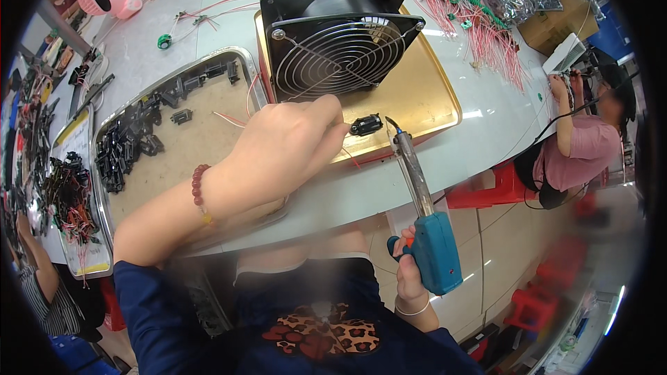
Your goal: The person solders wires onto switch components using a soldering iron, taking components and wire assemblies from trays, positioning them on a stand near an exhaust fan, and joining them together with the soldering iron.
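Pale worktable [479, 146] bearing black fan [340, 62]; left hand [288, 132], fingertips pinching small black part [367, 124]; right hand [411, 276], fingers curled around blue soldering gun [436, 246].

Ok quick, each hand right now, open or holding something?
Left hand: closed, pinching a small black part.
Right hand: closed, holding the soldering gun by its blue handle.
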Tool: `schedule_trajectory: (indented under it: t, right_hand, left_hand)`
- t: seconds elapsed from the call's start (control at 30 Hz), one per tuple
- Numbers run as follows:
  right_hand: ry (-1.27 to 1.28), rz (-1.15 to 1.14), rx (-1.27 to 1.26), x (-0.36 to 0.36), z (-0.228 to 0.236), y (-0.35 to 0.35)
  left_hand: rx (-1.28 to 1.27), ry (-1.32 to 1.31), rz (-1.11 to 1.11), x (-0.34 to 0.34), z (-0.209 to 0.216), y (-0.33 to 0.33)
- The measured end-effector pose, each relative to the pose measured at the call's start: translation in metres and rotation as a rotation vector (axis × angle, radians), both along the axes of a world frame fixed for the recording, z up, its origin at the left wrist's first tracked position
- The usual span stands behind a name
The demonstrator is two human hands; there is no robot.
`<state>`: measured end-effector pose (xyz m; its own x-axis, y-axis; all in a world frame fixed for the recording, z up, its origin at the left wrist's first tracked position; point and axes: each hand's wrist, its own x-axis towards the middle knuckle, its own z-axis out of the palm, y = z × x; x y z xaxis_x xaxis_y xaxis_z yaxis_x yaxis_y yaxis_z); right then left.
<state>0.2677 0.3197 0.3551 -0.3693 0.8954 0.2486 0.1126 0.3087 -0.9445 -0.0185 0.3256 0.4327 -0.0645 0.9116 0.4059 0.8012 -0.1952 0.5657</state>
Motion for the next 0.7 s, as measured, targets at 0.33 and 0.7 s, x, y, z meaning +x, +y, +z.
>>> schedule_trajectory:
  t: [0.33, 0.7]
  right_hand:
    - [0.066, 0.031, -0.034, 0.006, -0.008, 0.001]
    - [0.106, 0.003, -0.053, 0.008, -0.010, -0.001]
  left_hand:
    - [-0.004, 0.005, 0.002, 0.000, 0.001, 0.000]
    - [0.011, 0.005, 0.009, 0.001, 0.001, 0.000]
